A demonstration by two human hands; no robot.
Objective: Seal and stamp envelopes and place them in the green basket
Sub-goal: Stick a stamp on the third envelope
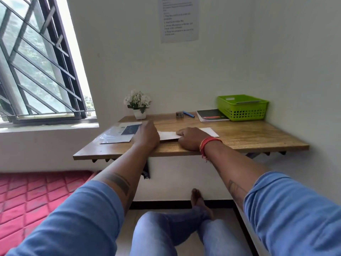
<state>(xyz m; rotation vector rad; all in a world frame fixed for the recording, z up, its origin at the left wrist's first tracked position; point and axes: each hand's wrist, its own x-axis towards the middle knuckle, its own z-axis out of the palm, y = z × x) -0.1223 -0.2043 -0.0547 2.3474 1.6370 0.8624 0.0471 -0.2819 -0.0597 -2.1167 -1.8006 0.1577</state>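
Both hands point(167, 138) hide most of the white envelope point(168, 135).

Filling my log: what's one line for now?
left hand: on envelope | right hand: on envelope | basket: far right

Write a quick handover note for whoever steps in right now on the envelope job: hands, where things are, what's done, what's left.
Left hand: lies on the desk at the left end of the white envelope; grip unclear.
Right hand: fingers curled, resting on the same envelope near the front edge of the wooden desk.
Green basket: back right corner, something flat already lying across its rim.
Plastic-wrapped sheet: left of the hands.
Done: cannot tell whether this envelope is sealed.
Left: seal, stamp, place it in the basket.
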